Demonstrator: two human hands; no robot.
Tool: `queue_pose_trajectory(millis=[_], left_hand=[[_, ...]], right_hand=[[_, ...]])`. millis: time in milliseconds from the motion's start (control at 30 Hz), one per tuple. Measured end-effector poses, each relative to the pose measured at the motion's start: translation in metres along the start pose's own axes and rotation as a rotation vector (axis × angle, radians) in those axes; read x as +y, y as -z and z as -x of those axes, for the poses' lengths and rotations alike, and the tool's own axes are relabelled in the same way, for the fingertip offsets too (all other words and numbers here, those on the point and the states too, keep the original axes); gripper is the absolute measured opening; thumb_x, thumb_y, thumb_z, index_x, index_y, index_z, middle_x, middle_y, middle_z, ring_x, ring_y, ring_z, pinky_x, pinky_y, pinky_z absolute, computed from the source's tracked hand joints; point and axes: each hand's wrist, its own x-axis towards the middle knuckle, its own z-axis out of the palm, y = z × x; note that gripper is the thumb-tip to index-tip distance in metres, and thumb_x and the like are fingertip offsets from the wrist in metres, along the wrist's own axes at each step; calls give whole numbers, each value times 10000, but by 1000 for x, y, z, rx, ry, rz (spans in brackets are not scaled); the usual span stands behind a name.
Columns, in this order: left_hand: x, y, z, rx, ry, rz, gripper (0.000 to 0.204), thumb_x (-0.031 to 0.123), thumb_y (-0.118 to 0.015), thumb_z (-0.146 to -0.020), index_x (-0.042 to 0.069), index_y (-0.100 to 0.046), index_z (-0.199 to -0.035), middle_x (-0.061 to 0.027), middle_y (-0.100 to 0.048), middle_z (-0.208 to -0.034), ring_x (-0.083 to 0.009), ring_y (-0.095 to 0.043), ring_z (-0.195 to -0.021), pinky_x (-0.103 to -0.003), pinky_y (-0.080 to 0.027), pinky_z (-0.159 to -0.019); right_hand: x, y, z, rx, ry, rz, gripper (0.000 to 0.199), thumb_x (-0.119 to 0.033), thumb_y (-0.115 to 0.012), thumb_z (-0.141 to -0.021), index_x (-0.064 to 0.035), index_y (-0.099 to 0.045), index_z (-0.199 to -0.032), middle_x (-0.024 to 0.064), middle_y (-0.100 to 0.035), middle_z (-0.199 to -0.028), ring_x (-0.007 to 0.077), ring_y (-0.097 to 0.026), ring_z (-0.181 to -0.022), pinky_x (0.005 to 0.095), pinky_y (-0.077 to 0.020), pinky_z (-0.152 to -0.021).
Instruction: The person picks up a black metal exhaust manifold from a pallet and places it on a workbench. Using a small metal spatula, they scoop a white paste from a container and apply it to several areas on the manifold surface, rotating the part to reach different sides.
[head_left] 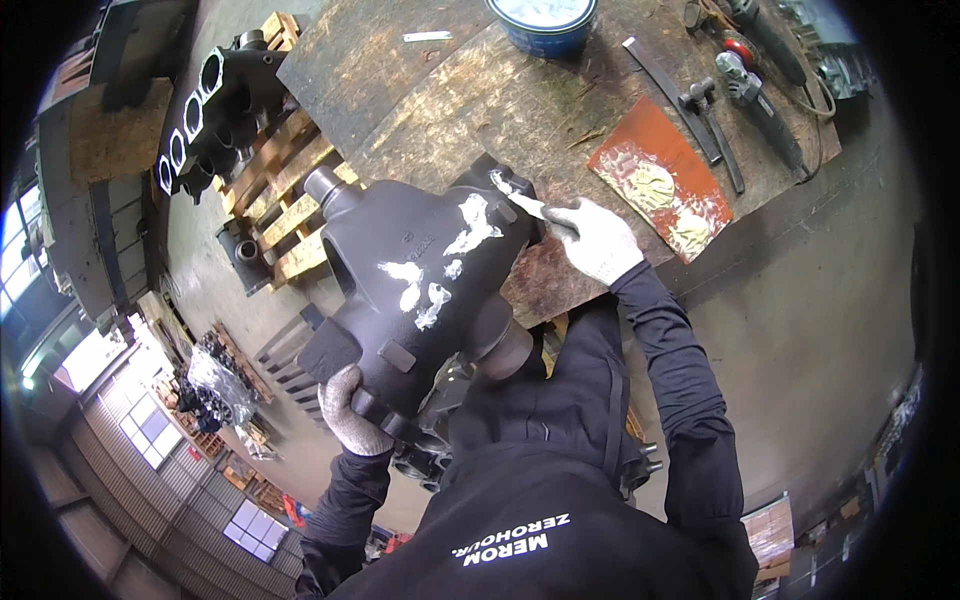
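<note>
A large black metal casting [400, 235] lies tilted in front of me, its far end over the wooden tabletop. Patches of whitish putty [470, 226] are smeared on its upper face. My left hand [354, 415], in a pale knitted glove, is closed round the flange at the casting's near left end. In my gloved right hand [598, 242] is a thin whitish spatula [527, 205], its tip touching putty at the casting's far right corner. Beside that hand lies an orange-red sheet [632, 150] carrying dabs of cream-coloured putty [650, 186].
On the wooden table [400, 110] stand a blue tub [545, 40] and, to its right, a long flat bar [668, 95], a hammer [712, 130] and an angle grinder [765, 108]. A pale strip [428, 36] lies farther left. Another black casting [225, 110] rests on pallets [290, 225].
</note>
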Motion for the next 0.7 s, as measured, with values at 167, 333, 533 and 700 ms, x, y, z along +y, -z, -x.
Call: queue_pose_trajectory(millis=[167, 333, 533, 700], left_hand=[[1, -3, 3, 6, 196, 208, 152, 112, -555, -930, 34, -684, -956, -13, -622, -889, -108, -570, -763, -274, -496, -743], [-4, 5, 0, -128, -382, -354, 157, 21, -559, -890, 6, -681, -988, -80, -652, -1028, -189, -637, -941, -319, -523, -844], [11, -12, 0, -178, 45, 325, 229, 46, -596, -860, 8, -683, -1069, -86, -697, -1044, -194, -673, -963, -327, -528, -878], [32, -19, 7, -255, 190, 564, 248, 87, -639, -870, -14, -669, -1095, -73, -707, -1003, -154, -674, -889, -287, -532, -753]], right_hand=[[-7, -7, 4, 208, 141, -116, 301, -257, -644, -937, -221, -732, -1223, 208, -675, -1080, 391, -680, -981, 451, -560, -848], [-32, -4, 13, 206, 108, -116, 302, -254, -654, -939, -227, -727, -1231, 200, -674, -1024, 386, -679, -940, 454, -557, -816], [-45, 0, 50, 332, 64, -240, 321, -220, -693, -941, -197, -719, -1261, 160, -647, -882, 357, -674, -808, 419, -548, -747], [-48, 2, 84, 338, 25, -360, 308, -170, -666, -975, -59, -705, -1259, 205, -739, -1086, 326, -727, -1004, 355, -561, -862]])
